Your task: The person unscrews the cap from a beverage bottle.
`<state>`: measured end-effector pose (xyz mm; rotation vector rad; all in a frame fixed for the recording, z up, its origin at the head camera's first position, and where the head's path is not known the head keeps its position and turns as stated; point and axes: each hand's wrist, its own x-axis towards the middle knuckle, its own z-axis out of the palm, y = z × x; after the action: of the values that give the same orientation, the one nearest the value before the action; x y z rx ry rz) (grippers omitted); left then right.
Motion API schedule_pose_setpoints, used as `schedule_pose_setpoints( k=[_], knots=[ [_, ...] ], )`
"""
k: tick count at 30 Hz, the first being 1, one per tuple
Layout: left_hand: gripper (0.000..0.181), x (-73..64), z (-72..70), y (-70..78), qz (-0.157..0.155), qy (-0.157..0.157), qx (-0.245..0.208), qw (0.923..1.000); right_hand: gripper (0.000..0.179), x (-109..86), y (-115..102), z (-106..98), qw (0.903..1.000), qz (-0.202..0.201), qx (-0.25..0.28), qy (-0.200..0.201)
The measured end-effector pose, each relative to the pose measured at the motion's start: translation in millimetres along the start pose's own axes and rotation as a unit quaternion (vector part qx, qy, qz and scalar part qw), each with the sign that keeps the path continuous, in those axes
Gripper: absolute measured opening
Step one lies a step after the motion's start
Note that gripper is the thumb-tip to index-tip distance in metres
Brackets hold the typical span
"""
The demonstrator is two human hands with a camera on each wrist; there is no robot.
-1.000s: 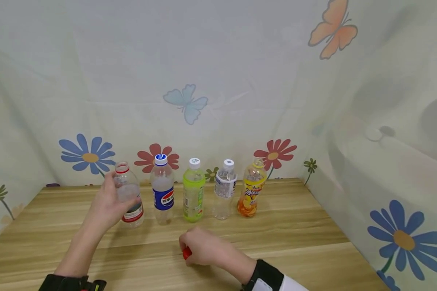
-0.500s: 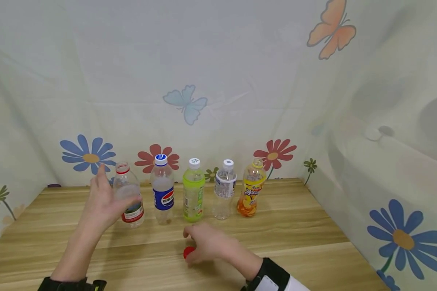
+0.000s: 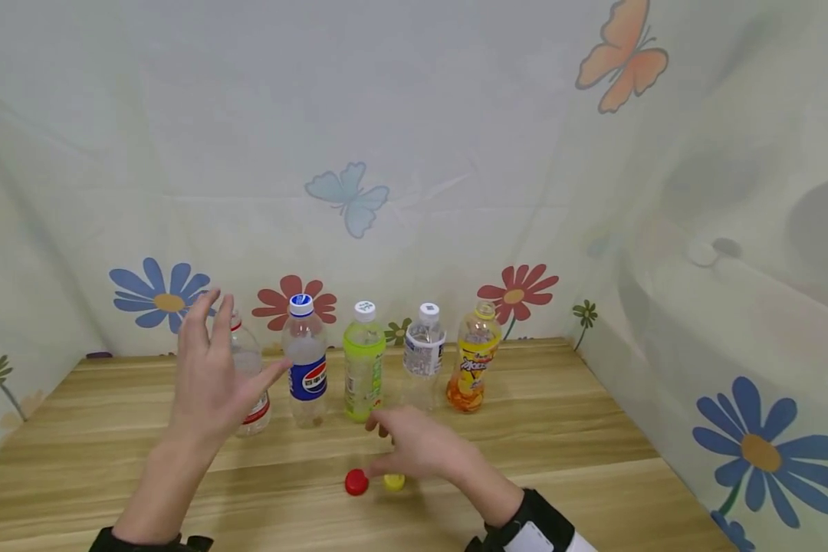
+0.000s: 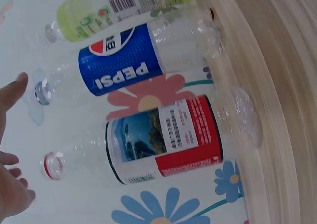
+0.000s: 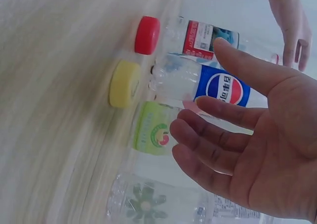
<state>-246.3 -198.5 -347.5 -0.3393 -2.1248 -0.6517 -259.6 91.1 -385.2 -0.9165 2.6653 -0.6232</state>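
One red cap (image 3: 356,482) and one yellow cap (image 3: 395,483) lay on the desk (image 3: 283,506), in front of the green bottle (image 3: 363,362). Right grip (image 3: 421,446): released, had just let the red cap go. Left grip (image 3: 210,383): released, had come off the red-ringed bottle (image 4: 163,140), left of the green bottle. Both were thus free, both caps loose.

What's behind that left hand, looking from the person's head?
A red-ringed bottle: its right side shows past the left hand. A blue printed flower is partly hidden too. The bottle's left side is covered from that view.
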Motion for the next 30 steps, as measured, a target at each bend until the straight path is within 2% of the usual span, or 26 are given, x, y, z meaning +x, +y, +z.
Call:
schedule_pose_setpoints(
  k=[2,3,9,12,14,20,27,30],
  knots=[
    [0.116,0.2,3.8,2.6,0.037,0.001,0.004,0.9993,0.054,-2.1,2,-2,0.9999,-0.003,0.011,0.001],
    [0.115,0.2,5.5,4.0,0.045,-0.003,0.004,0.9990,0.054,-3.1,2,-3,0.9999,-0.004,0.016,0.003],
    [0.111,-0.2,15.9,12.1,0.044,-0.050,-0.014,0.9977,0.054,-8.2,5,-8,0.9992,-0.011,0.032,0.020],
    [0.113,-0.6,21.5,16.4,0.032,-0.081,-0.025,0.9959,0.054,-10.0,6,-10,0.9989,-0.018,0.033,0.028],
    [0.113,-0.5,25.3,19.0,0.020,-0.099,-0.031,0.9945,0.053,-11.3,7,-12,0.9985,-0.023,0.037,0.032],
    [0.114,-0.2,32.5,24.8,-0.043,-0.140,-0.049,0.9880,0.049,-14.0,7,-18,0.9972,-0.032,0.054,0.040],
    [0.120,0.8,38.3,22.5,-0.112,-0.193,-0.067,0.9724,0.045,-15.8,8,-22,0.9960,-0.029,0.076,0.037],
    [0.122,0.6,41.7,19.9,-0.130,-0.208,-0.075,0.9667,0.045,-16.6,7,-21,0.9960,-0.028,0.078,0.034]
  ],
)
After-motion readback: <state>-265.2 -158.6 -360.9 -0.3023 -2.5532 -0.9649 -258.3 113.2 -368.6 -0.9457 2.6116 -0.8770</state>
